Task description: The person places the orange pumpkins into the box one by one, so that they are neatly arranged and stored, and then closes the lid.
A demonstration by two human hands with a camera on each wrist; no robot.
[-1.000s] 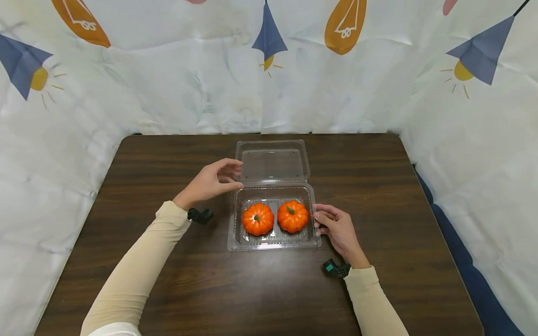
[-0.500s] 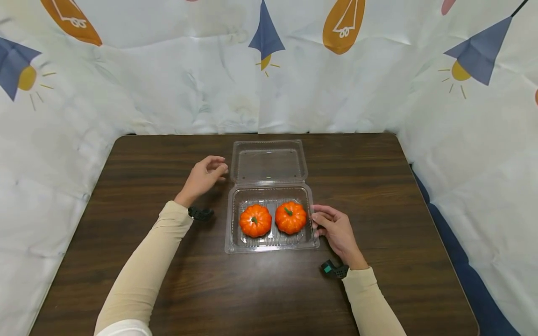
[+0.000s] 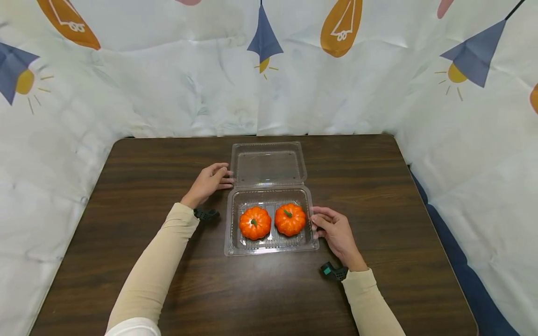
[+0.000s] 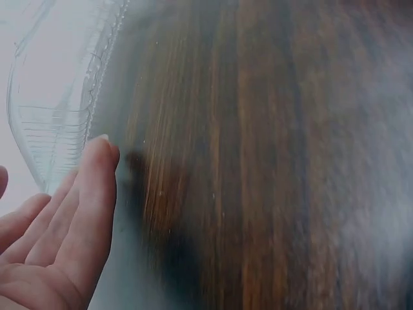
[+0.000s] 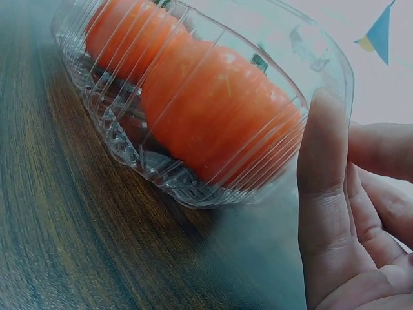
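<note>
A clear plastic clamshell container (image 3: 269,251) lies on the table with its lid (image 3: 269,163) folded back behind it. Two small orange pumpkins with green stems sit side by side in the base, the left pumpkin (image 3: 255,223) and the right pumpkin (image 3: 290,220). At the lid's left edge is my left hand (image 3: 207,183), its fingers extended; whether they touch the plastic I cannot tell. My right hand (image 3: 337,232) pinches the right rim of the base between thumb and fingers. The right wrist view shows the fingers (image 5: 322,148) against that rim, with both pumpkins visible through the ribbed wall.
The dark wood-grain table (image 3: 269,298) extends on all sides of the container. White printed cloth (image 3: 176,84) hangs behind and along both sides. A dark blue item (image 3: 470,280) shows beyond the right table edge.
My left hand drew back left from the lid's edge, then came forward again toward it with its fingers straighter. The right hand keeps its pinch on the rim. The pumpkins stay in place.
</note>
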